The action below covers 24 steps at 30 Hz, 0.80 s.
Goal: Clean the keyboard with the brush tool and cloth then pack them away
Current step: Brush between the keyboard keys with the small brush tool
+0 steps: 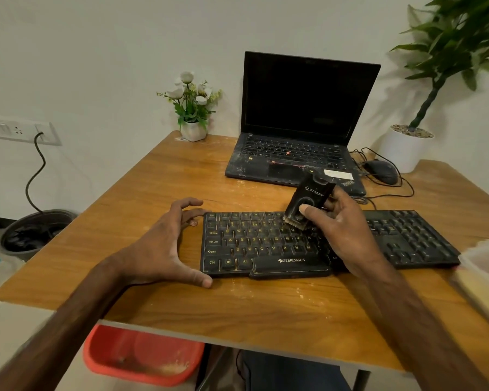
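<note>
1. Head view, the step: I judge this to be the brushing stage, with the cloth wipe and the packing away not yet done. The right hand (342,230) grips the brush tool (311,197), fingers (308,209) curled round its black body and the thumb on its front face.
2. The bristles sit just below that thumb and touch the upper key rows of the keyboard (254,242), which lies flat on the surface (237,306).
3. The left hand (164,246) holds nothing. Its fingers are spread wide and frame the keyboard's left end, thumb tip at the near corner and fingertips at the far one.
4. Next move, as I judge it: sweep the bristles along the rows toward the left fingers while that hand braces the board against sliding.
5. No cloth shows plainly. A translucent box (483,266) beyond the right forearm holds something pale that I cannot identify.
</note>
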Each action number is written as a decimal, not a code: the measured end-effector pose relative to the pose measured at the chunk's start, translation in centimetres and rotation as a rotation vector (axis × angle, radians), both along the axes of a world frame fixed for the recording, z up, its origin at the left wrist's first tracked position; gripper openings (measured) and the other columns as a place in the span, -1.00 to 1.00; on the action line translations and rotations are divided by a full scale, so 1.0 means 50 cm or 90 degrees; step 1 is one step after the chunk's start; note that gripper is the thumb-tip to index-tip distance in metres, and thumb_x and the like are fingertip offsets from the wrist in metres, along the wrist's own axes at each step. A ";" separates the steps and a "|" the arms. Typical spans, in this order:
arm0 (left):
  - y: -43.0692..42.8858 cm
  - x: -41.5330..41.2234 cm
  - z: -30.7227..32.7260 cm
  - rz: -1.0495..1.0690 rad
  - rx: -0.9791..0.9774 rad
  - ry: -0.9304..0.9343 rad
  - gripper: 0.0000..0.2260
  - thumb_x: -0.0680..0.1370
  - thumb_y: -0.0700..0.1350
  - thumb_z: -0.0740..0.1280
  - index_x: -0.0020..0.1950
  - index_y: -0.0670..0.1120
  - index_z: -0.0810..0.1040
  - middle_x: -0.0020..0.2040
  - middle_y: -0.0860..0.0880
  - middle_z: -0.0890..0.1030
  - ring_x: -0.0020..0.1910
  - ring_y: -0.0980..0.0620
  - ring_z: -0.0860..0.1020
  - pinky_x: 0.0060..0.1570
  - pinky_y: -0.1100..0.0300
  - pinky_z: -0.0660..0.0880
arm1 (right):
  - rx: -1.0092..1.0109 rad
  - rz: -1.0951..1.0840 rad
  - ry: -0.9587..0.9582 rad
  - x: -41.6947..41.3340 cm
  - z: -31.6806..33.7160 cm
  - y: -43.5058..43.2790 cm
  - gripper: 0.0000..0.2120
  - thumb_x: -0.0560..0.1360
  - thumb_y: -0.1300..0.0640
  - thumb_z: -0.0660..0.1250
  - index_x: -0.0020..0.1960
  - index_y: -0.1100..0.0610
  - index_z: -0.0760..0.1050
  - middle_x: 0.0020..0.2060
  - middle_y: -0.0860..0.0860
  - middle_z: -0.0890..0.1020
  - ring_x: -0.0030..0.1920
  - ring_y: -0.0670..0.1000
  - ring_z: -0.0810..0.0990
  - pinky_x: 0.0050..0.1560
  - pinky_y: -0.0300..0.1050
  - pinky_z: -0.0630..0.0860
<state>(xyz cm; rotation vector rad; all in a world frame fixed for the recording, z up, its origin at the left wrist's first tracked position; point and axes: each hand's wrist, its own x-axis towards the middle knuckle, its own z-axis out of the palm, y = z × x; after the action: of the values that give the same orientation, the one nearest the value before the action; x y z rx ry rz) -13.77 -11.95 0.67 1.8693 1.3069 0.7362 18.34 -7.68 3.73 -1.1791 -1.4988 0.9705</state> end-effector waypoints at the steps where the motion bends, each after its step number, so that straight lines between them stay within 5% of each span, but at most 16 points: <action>1: 0.000 -0.001 -0.001 0.000 0.000 -0.002 0.17 0.05 0.20 0.71 0.45 0.36 0.02 0.46 0.21 0.33 0.45 0.22 0.32 0.47 -0.01 0.33 | 0.008 -0.004 0.016 0.003 0.001 0.000 -0.56 0.49 0.18 0.46 0.31 -0.03 0.45 0.13 -0.01 0.65 0.14 -0.02 0.65 0.14 0.15 0.61; 10: -0.002 0.002 0.001 -0.001 0.013 0.002 0.19 0.05 0.19 0.72 0.47 0.32 0.02 0.46 0.24 0.31 0.44 0.29 0.31 0.48 0.04 0.31 | 0.029 -0.001 -0.053 0.012 -0.003 -0.017 -0.39 0.36 0.22 0.57 0.27 -0.13 0.38 0.00 0.05 0.71 -0.04 0.01 0.73 -0.11 0.15 0.68; 15: -0.005 0.002 0.004 -0.004 0.004 -0.002 0.18 0.05 0.20 0.71 0.47 0.32 0.01 0.44 0.28 0.31 0.40 0.36 0.32 0.46 0.12 0.32 | 0.136 -0.056 -0.293 0.005 0.023 -0.017 -0.41 0.39 0.12 0.55 0.32 0.00 0.36 0.04 -0.16 0.59 -0.14 -0.28 0.57 -0.35 -0.47 0.49; 19: -0.006 0.002 0.004 -0.005 0.003 -0.006 0.17 0.05 0.22 0.70 0.45 0.35 0.02 0.42 0.31 0.30 0.39 0.36 0.33 0.45 0.12 0.32 | 0.128 -0.169 -0.314 0.010 0.033 -0.002 -0.37 0.41 0.09 0.53 0.38 0.08 0.31 0.22 0.05 0.59 -0.09 -0.22 0.51 -0.37 -0.48 0.39; 24: -0.007 0.001 0.005 -0.005 0.000 -0.015 0.18 0.04 0.20 0.71 0.45 0.37 0.01 0.45 0.25 0.30 0.41 0.30 0.33 0.45 0.07 0.35 | 0.180 -0.007 -0.323 -0.057 0.016 -0.027 -0.39 0.41 0.10 0.54 0.35 0.04 0.32 0.12 0.05 0.65 -0.17 -0.20 0.58 -0.32 -0.42 0.55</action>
<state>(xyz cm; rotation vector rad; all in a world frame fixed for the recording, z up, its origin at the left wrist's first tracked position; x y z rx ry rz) -13.70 -12.32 0.93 1.8589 1.2848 0.7511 15.49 -9.02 4.54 -1.2766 -1.9482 0.4389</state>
